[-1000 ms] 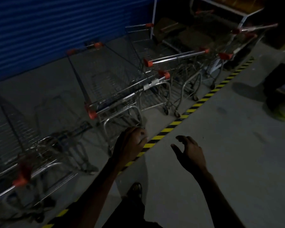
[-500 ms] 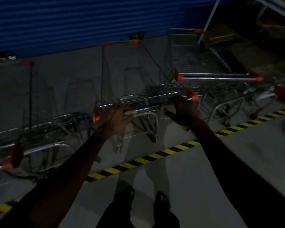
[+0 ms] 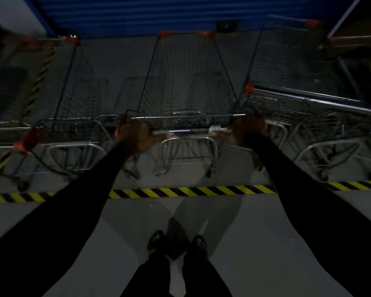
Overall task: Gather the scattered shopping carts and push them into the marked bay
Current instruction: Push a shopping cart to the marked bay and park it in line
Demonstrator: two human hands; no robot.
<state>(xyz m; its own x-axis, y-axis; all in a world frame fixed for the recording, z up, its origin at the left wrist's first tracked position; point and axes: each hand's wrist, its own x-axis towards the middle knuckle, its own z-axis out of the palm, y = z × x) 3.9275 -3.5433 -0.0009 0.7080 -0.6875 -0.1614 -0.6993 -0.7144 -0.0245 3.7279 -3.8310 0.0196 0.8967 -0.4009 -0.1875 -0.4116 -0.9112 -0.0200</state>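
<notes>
left hand [image 3: 137, 137]: now wrapping the left end of the handle bar [image 3: 189, 131]; a second ago hanging loose over the floor, gripping nothing.
right hand [image 3: 245, 130]: likewise closing round the right end of the bar; earlier reaching open.
middle cart [image 3: 186, 86]: sitting beyond the striped floor tape [image 3: 191, 191], nose pointing at the blue shutter [image 3: 169, 13], wheels just past the line.
left cart [image 3: 73, 99]: standing just beside, roughly parallel.
right cart [image 3: 298, 82]: angling slightly, its corner nearly touching the middle basket.
view: swinging from oblique to square-on behind the cart.
meaning: looking like grip secured, straightening or pushing deeper probably coming next.
risk: catching the right cart's corner while moving.
</notes>
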